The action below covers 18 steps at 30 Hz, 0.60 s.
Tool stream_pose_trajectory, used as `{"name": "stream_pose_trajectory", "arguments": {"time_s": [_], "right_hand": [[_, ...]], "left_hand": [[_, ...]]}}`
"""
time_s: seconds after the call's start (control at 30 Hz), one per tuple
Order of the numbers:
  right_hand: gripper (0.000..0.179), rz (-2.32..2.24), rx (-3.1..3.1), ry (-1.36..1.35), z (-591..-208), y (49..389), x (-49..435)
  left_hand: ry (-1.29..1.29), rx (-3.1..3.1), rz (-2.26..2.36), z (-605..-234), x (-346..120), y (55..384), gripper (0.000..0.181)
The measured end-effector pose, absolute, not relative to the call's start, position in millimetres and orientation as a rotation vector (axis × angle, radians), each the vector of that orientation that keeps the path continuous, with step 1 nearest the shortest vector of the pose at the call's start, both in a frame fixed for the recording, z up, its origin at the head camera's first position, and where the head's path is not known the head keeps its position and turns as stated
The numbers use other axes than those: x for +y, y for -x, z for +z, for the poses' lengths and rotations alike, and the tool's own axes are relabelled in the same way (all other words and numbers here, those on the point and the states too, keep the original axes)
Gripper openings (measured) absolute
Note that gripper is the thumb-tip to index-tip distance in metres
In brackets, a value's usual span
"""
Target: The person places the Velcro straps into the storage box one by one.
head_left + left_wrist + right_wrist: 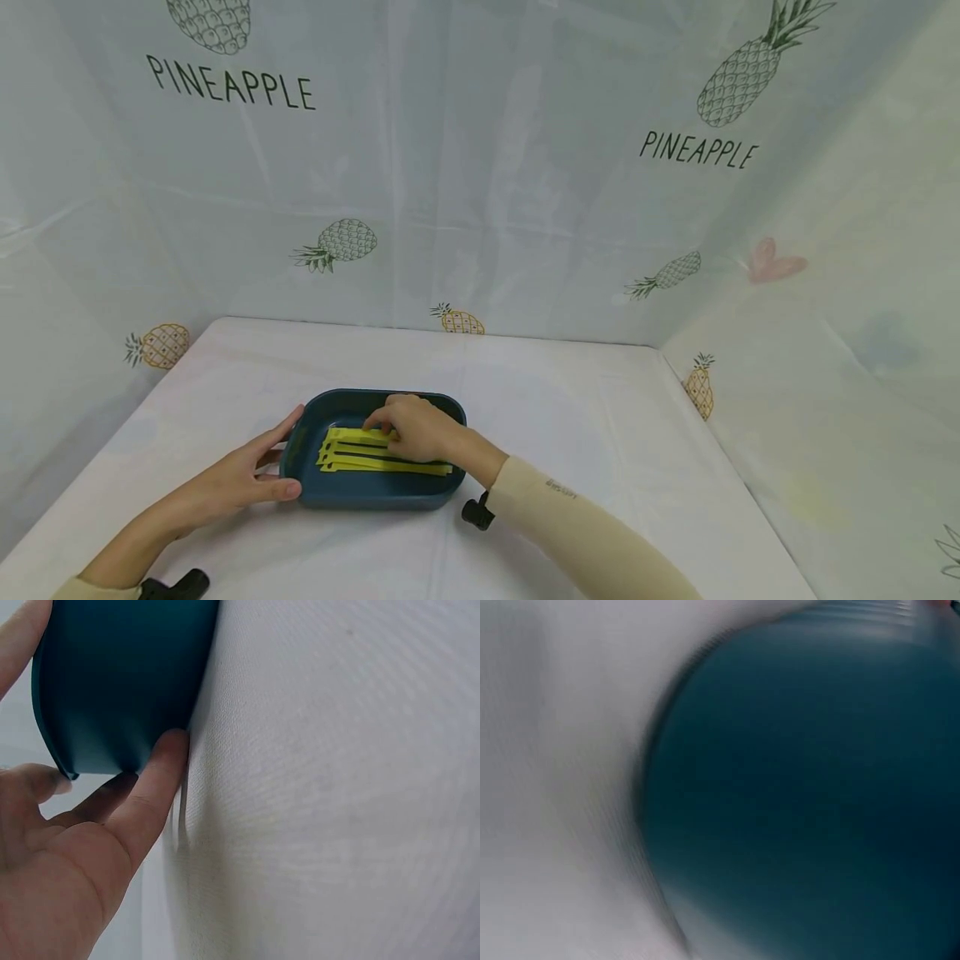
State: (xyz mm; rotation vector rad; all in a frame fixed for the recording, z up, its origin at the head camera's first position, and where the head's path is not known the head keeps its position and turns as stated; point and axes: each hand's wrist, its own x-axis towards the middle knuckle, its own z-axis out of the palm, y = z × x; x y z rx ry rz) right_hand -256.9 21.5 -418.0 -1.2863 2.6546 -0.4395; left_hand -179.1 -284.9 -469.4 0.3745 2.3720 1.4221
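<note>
A dark teal tray [375, 502] with rounded corners sits on the white table. Several flat yellow strips [386, 467], notched at their left ends, lie fanned out in it. My left hand [243, 479] spans the tray's left end, thumb at the front corner and index finger at the back one. In the left wrist view, the fingers [154, 780] rest against the tray's outer wall [124, 682]. My right hand [422, 429] reaches over the right rim, fingers bent down onto the strips; I cannot tell whether it pinches one. The right wrist view shows mostly the blurred tray wall [795, 787].
The white cloth-covered table [570, 433] runs out to the right of the tray. Hanging sheets [510, 167] with pineapple prints enclose it at the back and sides. A black wrist mount [477, 511] hangs under the right sleeve [577, 521], close to the tray's front right corner.
</note>
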Motion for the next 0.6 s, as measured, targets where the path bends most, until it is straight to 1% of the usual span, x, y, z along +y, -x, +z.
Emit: {"name": "stream_pose_trajectory", "arguments": {"time_s": [0.27, 0.6], "right_hand": [[0.036, -0.448, 2.677, 1.298, -433.0, 258.3, 18.6], [0.036, -0.430, 2.696, 1.276, -442.7, 257.5, 15.0]], "left_hand": [[-0.377, 2.369, 1.418, -471.1, -286.2, 180.3, 0.107], [-0.374, 2.368, 1.415, -470.4, -286.1, 179.8, 0.107]]}}
